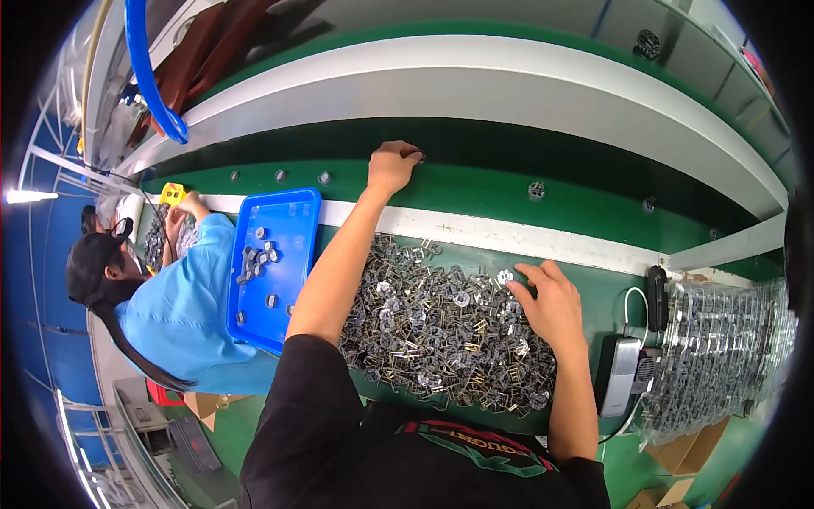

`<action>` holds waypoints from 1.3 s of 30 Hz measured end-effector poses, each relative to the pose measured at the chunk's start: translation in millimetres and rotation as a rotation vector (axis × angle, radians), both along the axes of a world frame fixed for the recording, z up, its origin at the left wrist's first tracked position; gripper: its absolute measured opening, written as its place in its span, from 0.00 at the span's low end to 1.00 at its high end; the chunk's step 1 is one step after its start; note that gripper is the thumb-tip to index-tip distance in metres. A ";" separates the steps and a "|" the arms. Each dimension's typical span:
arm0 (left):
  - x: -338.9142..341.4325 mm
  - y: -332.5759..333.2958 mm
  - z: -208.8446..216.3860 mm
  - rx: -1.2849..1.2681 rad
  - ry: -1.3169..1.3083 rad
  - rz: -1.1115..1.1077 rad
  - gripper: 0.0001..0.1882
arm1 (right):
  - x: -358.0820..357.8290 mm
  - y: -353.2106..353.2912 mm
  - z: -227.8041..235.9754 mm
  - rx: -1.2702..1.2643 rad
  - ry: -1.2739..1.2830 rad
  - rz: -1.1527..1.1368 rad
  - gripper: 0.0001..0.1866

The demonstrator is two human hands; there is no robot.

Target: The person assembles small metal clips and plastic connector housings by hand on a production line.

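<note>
My left hand (pixel 392 168) reaches over the green belt (pixel 475 182). Its fingers are pinched on a small dark part (pixel 420 157), mostly hidden by the fingertips. Over the far right edge of a big heap of small metal parts with thin pins (pixel 441 331), my right hand (pixel 553 304) holds a small silvery round part (pixel 505 276) between thumb and forefinger. The heap lies on the green worktop between my forearms. Several similar round parts sit spaced along the belt, one of them a clear-and-dark part (pixel 536 191) to the right of my left hand.
A blue tray (pixel 315 222) with some round parts stands left of the heap. Beyond it a co-worker in a blue shirt (pixel 182 293) sits near a yellow device (pixel 173 193). At right are a power bank with cable (pixel 621 376) and stacked clear plastic trays (pixel 716 356). A blue hose (pixel 144 76) hangs upper left.
</note>
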State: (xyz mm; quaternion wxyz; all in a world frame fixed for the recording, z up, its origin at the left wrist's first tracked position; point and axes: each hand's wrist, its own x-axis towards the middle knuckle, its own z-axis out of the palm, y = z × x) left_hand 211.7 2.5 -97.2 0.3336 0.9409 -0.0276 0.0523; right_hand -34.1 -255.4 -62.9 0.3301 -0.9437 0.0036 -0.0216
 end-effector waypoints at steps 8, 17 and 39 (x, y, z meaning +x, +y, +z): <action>-9.7 60.4 39.9 0.807 -0.134 0.280 0.15 | 10.8 -0.1 -2.3 0.167 0.094 -0.022 0.11; -4.1 98.5 11.3 0.632 -0.057 0.059 0.13 | 8.7 16.3 1.7 0.159 0.044 0.008 0.09; -204.8 -0.9 69.8 -0.778 0.253 -0.408 0.21 | -22.5 -1.7 27.9 0.916 0.117 -0.030 0.14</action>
